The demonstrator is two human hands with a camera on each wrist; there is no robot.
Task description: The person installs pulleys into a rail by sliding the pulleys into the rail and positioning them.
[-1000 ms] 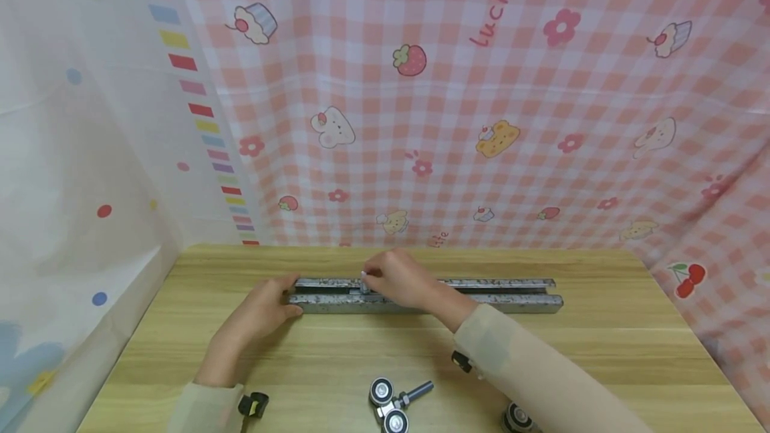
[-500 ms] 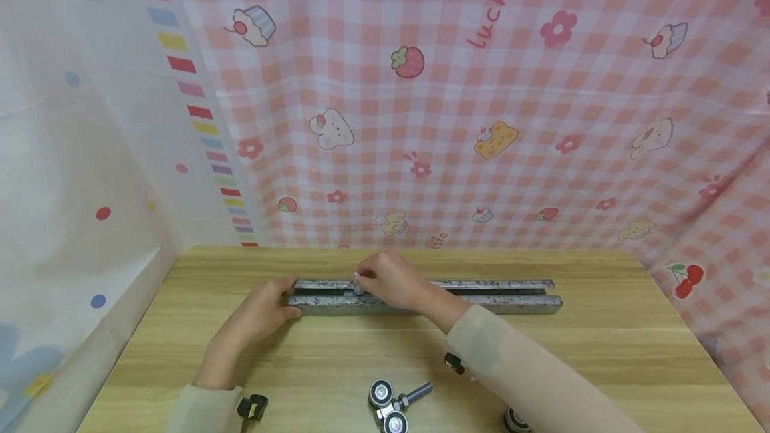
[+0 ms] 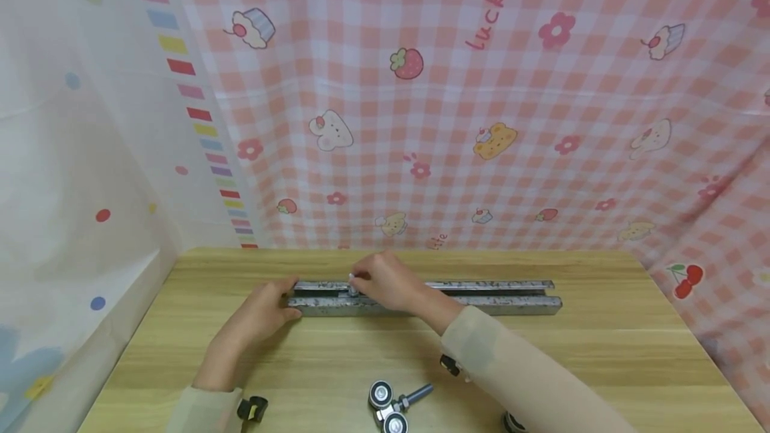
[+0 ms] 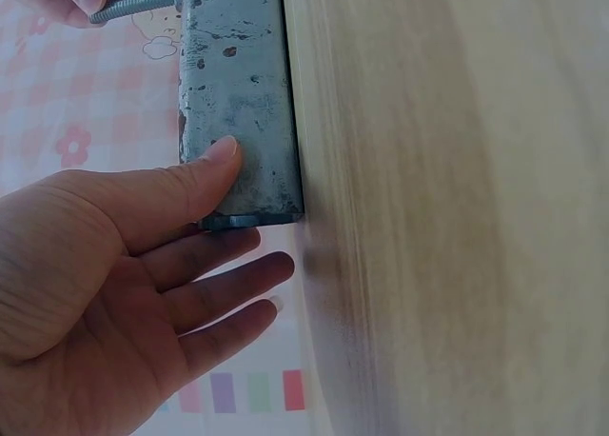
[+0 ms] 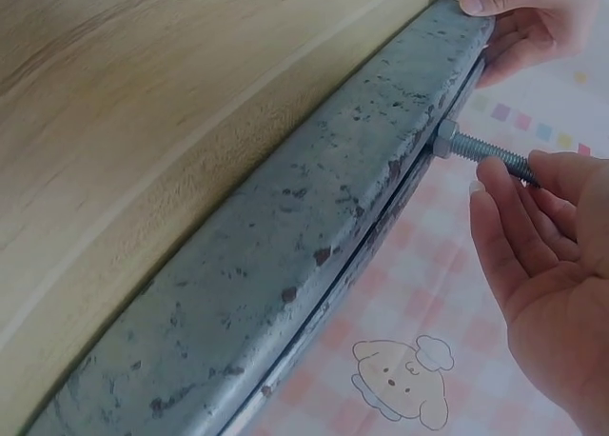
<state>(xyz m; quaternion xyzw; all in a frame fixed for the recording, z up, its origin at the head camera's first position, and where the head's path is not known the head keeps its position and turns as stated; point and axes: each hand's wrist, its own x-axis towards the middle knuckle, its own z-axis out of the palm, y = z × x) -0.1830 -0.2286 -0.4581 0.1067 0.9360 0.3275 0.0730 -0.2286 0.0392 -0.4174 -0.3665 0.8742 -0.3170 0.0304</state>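
A slotted metal rail (image 3: 493, 303) lies lengthwise across the table, its slot facing up. My left hand (image 3: 261, 313) grips the rail's left end, with the thumb (image 4: 221, 165) on its near side and fingers around the end. My right hand (image 3: 388, 280) pinches a threaded bolt (image 5: 490, 156) between thumb and fingertips. The bolt, with a nut (image 5: 444, 139) at its base, stands out of the slot, not far from the left hand. Whatever the bolt joins inside the rail is hidden.
A roller piece with two wheels and a bolt (image 3: 416, 394) lies on the table (image 3: 325, 366) near the front edge. Another wheel (image 3: 512, 423) shows partly beneath the right sleeve. Patterned cloth (image 3: 445, 105) hangs behind the table and at both sides.
My right hand has moved a little to the left along the rail with the bolt. My left hand has stayed on the rail's end.
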